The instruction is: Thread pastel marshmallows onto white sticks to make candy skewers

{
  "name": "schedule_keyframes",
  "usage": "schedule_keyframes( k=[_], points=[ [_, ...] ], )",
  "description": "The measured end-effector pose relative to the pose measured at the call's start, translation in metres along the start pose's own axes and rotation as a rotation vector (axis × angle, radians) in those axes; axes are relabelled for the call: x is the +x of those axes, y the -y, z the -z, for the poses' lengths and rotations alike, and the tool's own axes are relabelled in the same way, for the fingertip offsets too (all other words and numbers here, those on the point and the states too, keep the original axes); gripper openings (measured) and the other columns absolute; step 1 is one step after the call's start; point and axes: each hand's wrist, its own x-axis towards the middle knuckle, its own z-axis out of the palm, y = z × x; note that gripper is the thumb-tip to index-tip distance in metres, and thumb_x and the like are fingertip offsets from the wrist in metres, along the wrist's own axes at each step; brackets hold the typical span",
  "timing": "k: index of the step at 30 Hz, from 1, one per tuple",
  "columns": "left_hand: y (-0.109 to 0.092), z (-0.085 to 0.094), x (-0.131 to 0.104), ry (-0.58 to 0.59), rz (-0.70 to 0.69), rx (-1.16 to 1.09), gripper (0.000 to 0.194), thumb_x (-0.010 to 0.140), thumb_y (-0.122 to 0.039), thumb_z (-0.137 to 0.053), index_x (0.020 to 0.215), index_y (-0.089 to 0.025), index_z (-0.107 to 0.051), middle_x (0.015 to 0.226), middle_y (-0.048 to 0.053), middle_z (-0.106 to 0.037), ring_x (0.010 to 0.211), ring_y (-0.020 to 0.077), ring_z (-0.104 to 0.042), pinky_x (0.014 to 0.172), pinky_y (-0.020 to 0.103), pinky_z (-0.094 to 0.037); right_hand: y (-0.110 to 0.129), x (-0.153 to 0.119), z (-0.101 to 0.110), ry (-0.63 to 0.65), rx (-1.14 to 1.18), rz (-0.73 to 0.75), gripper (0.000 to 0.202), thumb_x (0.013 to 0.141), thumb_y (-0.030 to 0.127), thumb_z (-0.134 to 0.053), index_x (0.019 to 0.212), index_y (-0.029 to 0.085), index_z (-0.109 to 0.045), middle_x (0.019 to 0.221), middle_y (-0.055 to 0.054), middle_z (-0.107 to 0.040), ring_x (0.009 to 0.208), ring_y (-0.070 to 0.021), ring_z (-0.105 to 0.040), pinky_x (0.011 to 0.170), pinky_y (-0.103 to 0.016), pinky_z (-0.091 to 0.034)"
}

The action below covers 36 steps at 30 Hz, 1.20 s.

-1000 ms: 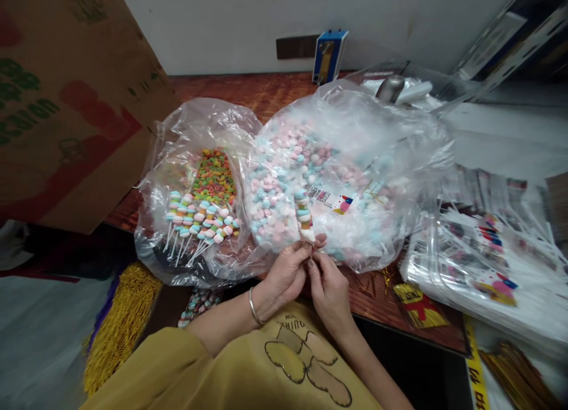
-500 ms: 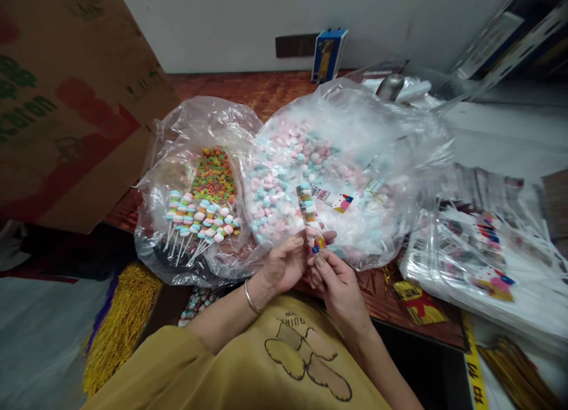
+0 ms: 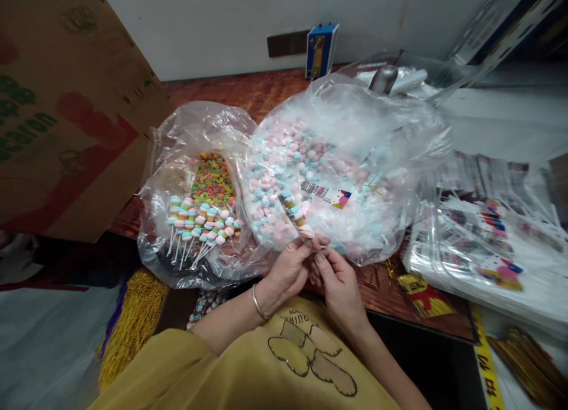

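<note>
A marshmallow skewer [image 3: 293, 210] in a clear, narrow bag leans up and to the left from between my hands. Its stacked pieces are blue, white, pink and orange. My left hand [image 3: 287, 269] is closed, thumb and fingers pinching the lower end just under the marshmallows. Close against it, my right hand [image 3: 339, 278] is also closed, thumb on forefinger, at the gathered bottom of the bag; what it pinches there is too small to make out. Behind both hands lies a large clear bag of loose marshmallows [image 3: 275, 182] in pink, blue and white. A printed flat sleeve [image 3: 326, 194] rests on it.
Several unwrapped marshmallow skewers [image 3: 202, 220] lie on the left plastic bag beside colourful ring candies [image 3: 213, 176]. Printed clear sleeves [image 3: 497, 238] are stacked at right, near a gold twist-tie packet [image 3: 425, 294]. A cardboard box [image 3: 66, 114] stands left, a blue device [image 3: 322, 50] at the wall.
The wrapped skewer has tipped further left and sunk lower. My left hand, loosely curled before with fingers behind the bag, now pinches its lower end. The view has shifted slightly.
</note>
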Motion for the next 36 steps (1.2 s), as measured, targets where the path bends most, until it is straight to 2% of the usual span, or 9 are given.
schedule_keyframes(
  k=[3, 7, 10, 13, 19, 24, 29, 34, 36],
  points=[
    [0.009, -0.002, 0.0, -0.06, -0.028, 0.025, 0.036, 0.063, -0.04, -0.091, 0.083, -0.015, -0.076, 0.09, 0.008, -0.076, 0.095, 0.0223, -0.068, 0.09, 0.034, -0.052, 0.003, 0.001, -0.004, -0.169, -0.29, 0.18, 0.029, 0.097, 0.045, -0.056, 0.109, 0.021, -0.066, 0.106, -0.009, -0.071, 0.096, -0.0232, -0.064, 0.083, -0.036, -0.051],
    [0.012, -0.003, -0.005, -0.015, -0.095, 0.146, 0.03, 0.073, -0.038, -0.084, 0.094, -0.017, -0.079, 0.103, 0.009, -0.077, 0.105, 0.0234, -0.068, 0.098, 0.036, -0.05, -0.001, 0.006, -0.005, -0.201, -0.339, 0.213, 0.03, 0.099, 0.045, -0.051, 0.105, 0.021, -0.067, 0.101, -0.008, -0.073, 0.092, -0.0234, -0.066, 0.084, -0.036, -0.051],
    [0.004, 0.0, -0.01, 0.103, -0.078, 0.213, 0.028, 0.078, -0.04, -0.08, 0.095, -0.017, -0.08, 0.117, 0.011, -0.075, 0.108, 0.0241, -0.067, 0.097, 0.035, -0.051, -0.004, 0.009, -0.002, -0.19, -0.117, 0.131, 0.031, 0.097, 0.05, -0.054, 0.094, 0.021, -0.066, 0.077, -0.002, -0.064, 0.071, -0.0171, -0.059, 0.068, -0.03, -0.05],
    [-0.006, 0.003, -0.013, 0.149, 0.057, 0.276, 0.037, 0.077, -0.043, -0.081, 0.102, -0.016, -0.08, 0.116, 0.013, -0.074, 0.093, 0.0237, -0.07, 0.085, 0.036, -0.057, -0.001, 0.007, -0.001, -0.072, 0.272, -0.086, 0.035, 0.089, 0.056, -0.064, 0.086, 0.022, -0.061, 0.057, 0.009, -0.039, 0.043, -0.0073, -0.03, 0.04, -0.021, -0.03],
    [-0.011, 0.004, -0.015, 0.042, 0.184, 0.351, 0.055, 0.067, -0.042, -0.088, 0.116, -0.018, -0.077, 0.079, 0.008, -0.075, 0.068, 0.0208, -0.069, 0.07, 0.038, -0.06, 0.004, 0.005, -0.007, -0.003, 0.54, -0.17, 0.044, 0.078, 0.061, -0.074, 0.077, 0.021, -0.054, 0.058, 0.011, -0.033, 0.041, -0.0031, -0.02, 0.036, -0.017, -0.019],
    [-0.009, 0.0, -0.017, 0.073, 0.115, 0.377, 0.047, 0.068, -0.04, -0.087, 0.11, -0.02, -0.079, 0.098, 0.011, -0.078, 0.092, 0.025, -0.073, 0.083, 0.037, -0.059, -0.004, 0.007, -0.002, -0.025, 0.425, -0.089, 0.04, 0.087, 0.059, -0.067, 0.083, 0.021, -0.058, 0.055, 0.011, -0.028, 0.042, -0.0044, -0.022, 0.038, -0.018, -0.019],
    [-0.001, -0.004, -0.01, -0.095, -0.046, 0.346, 0.034, 0.06, -0.033, -0.092, 0.089, -0.018, -0.081, 0.099, 0.01, -0.079, 0.094, 0.0199, -0.071, 0.09, 0.031, -0.053, -0.003, 0.007, 0.0, 0.082, 0.423, -0.159, 0.042, 0.086, 0.062, -0.063, 0.078, 0.022, -0.051, 0.055, 0.012, -0.028, 0.04, -0.0051, -0.019, 0.037, -0.02, -0.018],
    [0.005, -0.007, -0.005, -0.133, -0.065, 0.249, 0.031, 0.057, -0.029, -0.093, 0.083, -0.017, -0.081, 0.091, 0.006, -0.079, 0.082, 0.0135, -0.069, 0.087, 0.026, -0.052, 0.004, 0.001, 0.0, -0.2, -0.09, 0.169, 0.028, 0.093, 0.048, -0.056, 0.089, 0.021, -0.061, 0.078, -0.002, -0.062, 0.068, -0.016, -0.057, 0.061, -0.028, -0.046],
    [0.006, -0.008, -0.005, -0.135, -0.089, 0.254, 0.031, 0.056, -0.031, -0.094, 0.081, -0.017, -0.081, 0.086, 0.006, -0.079, 0.079, 0.014, -0.069, 0.086, 0.027, -0.052, 0.003, -0.003, 0.001, -0.262, -0.225, 0.274, 0.024, 0.094, 0.043, -0.055, 0.088, 0.021, -0.063, 0.085, -0.005, -0.065, 0.078, -0.019, -0.06, 0.07, -0.031, -0.048]
  ],
)
